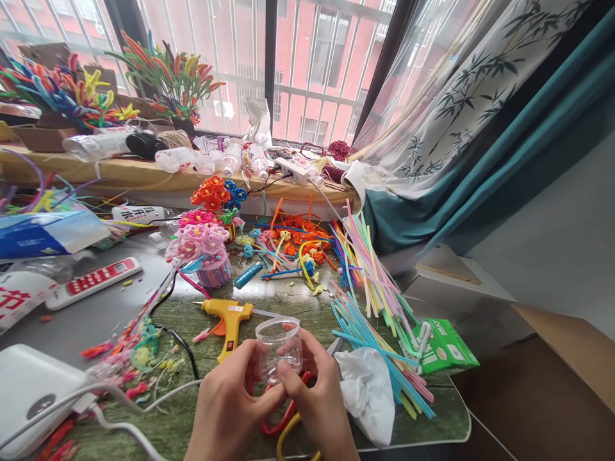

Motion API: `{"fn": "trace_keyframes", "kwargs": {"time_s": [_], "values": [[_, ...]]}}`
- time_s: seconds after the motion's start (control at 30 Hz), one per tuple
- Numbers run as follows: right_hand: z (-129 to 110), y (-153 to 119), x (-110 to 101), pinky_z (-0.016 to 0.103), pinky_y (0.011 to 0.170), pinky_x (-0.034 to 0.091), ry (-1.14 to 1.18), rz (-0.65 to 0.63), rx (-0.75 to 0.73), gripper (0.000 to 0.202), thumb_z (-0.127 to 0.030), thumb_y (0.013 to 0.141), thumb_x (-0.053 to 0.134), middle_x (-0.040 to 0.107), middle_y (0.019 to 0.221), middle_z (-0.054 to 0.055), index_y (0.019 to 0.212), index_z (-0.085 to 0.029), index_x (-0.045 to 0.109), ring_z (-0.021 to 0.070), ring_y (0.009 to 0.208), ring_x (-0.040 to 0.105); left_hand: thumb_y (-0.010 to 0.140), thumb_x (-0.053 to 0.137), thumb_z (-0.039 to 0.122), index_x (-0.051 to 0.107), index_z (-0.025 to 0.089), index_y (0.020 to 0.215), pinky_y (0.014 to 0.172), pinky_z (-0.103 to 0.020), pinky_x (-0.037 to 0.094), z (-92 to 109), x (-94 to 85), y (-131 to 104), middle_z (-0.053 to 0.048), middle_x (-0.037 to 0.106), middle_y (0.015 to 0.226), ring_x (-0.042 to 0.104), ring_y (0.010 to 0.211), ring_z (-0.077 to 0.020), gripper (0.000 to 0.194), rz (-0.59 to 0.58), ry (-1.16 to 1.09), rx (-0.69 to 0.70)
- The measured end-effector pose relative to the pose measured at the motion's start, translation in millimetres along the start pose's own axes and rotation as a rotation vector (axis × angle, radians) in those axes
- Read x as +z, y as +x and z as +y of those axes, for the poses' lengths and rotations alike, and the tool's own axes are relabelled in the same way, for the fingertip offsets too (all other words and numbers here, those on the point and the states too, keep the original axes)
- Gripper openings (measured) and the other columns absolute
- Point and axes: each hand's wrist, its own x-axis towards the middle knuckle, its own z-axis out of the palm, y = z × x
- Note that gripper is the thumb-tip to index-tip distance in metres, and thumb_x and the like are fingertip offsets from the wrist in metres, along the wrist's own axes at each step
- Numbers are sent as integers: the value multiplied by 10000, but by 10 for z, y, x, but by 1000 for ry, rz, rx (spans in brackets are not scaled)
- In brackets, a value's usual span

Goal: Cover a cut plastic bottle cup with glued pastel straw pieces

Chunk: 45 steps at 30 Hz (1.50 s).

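Between my two hands, near the table's front, is a clear plastic cup (278, 334) that looks like the cut-off bottom of a bottle, its open rim facing up. My left hand (235, 384) grips it from the left, and my right hand (314, 378) from the right, thumbs on the near side. Just beyond my left hand lies a yellow hot glue gun (232, 320) with a glue stick in its back. Red-handled scissors (288, 417) lie under my hands, partly hidden. A crumpled white tissue (369, 390) rests right of my right hand.
Pipe cleaners (379, 275) in many colours lie in bundles on the right, by a green packet (449, 346). A pot of pink pipe-cleaner flowers (214, 266) stands farther back. At left are a white power bank (41, 384) with cables and a remote (93, 282). Bottles (175, 159) line the sill.
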Motion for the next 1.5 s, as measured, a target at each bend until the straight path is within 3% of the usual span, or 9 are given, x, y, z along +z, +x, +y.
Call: {"fn": "trace_keyframes", "kwargs": {"time_s": [0.2,0.37,0.57,0.73,0.9,1.07,1.27,1.4,1.5], "values": [[36,22,-27,327,795,569,59,-68,33,538,-313,708,727,719,996,65,1218,-173,629,242,875,700,763,612,349,599,229,838,485,-243,408,-7,-28,-13,55,560,594,526,480,-145,142,-96,77,-1],[85,59,-69,303,756,581,58,99,-30,530,-304,686,755,700,1048,76,1180,-172,614,234,878,704,854,570,412,562,247,1193,646,-293,532,-144,-27,-1,-46,678,1106,689,788,-211,377,-77,239,38],[149,107,-142,310,773,562,-30,277,-83,549,-348,765,721,668,1157,108,1255,-162,556,231,919,684,951,392,292,601,107,1102,687,-358,546,-218,9,13,-155,652,1060,689,876,-286,317,44,597,-73],[162,113,-170,317,781,551,-71,268,-87,548,-357,812,691,653,1202,126,1293,-156,520,230,952,667,949,386,198,602,90,1122,696,-367,535,-220,6,11,-159,643,1071,678,761,-256,297,25,691,-70],[122,114,-136,323,798,564,-130,216,-130,563,-286,758,730,681,1184,111,1279,-181,545,235,969,678,930,395,173,616,83,1115,716,-373,520,-280,-13,17,-164,646,1102,678,823,-270,301,64,686,-54],[124,112,-6,354,902,541,-282,124,-171,596,-235,708,767,694,1154,79,1267,-215,561,246,1037,672,929,384,197,645,85,1053,737,-423,488,-273,-26,20,-171,681,997,649,885,-329,309,200,658,92],[151,150,124,420,981,492,-526,148,-216,611,-144,628,816,665,1154,81,1191,-213,588,289,1123,603,945,466,217,634,169,1020,787,-356,471,-108,18,12,-81,697,925,660,861,-250,190,264,409,134],[30,69,-84,420,1007,466,-604,149,-211,725,-173,637,832,603,1262,101,1293,-201,526,298,1200,546,920,537,187,644,159,1005,781,-315,485,75,12,-14,-68,686,902,659,801,-207,140,372,278,129],[-104,-91,-458,375,879,509,-636,237,-185,376,-244,776,741,658,1085,69,1128,-217,611,259,1016,625,895,574,140,638,158,962,780,-275,486,218,22,-52,-48,673,868,648,747,-164,94,397,176,189]]}}
